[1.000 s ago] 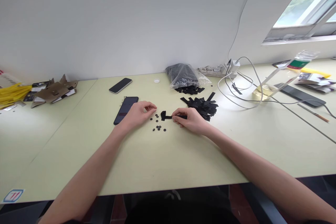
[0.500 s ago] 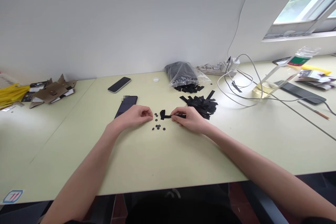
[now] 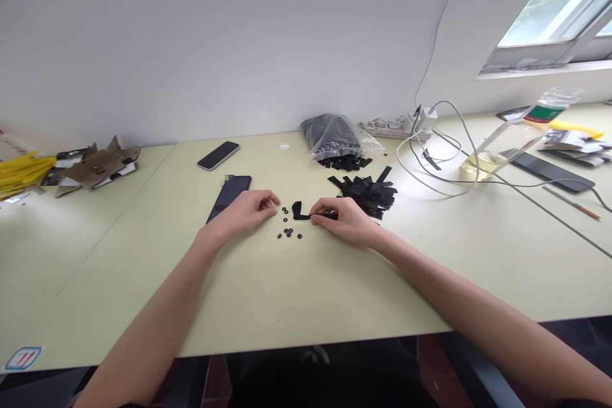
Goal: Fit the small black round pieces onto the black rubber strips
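My right hand (image 3: pixel 342 220) pinches a black fabric strip (image 3: pixel 301 216), whose bent end sticks out to the left over the table. Just left of the strip, several small black rings (image 3: pixel 289 231) lie scattered on the tabletop. My left hand (image 3: pixel 251 209) rests beside these rings with its fingers curled and a gap between thumb and index finger; nothing shows in it. Behind my right hand is a loose pile of black strips (image 3: pixel 367 192). A dark phone (image 3: pixel 228 194) lies partly behind my left hand.
A plastic bag (image 3: pixel 332 134) of black pieces stands near the wall, beside a power strip (image 3: pixel 394 129) with looping white cables. Another phone (image 3: pixel 218 155) lies back left. Torn cardboard (image 3: pixel 98 167) is far left. At right are a tilted bottle (image 3: pixel 514 137) and a dark slab (image 3: pixel 549 171).
The thumb and index finger of my left hand have moved slightly apart. The strip in my right hand has shifted a little, its bent end now angled differently.
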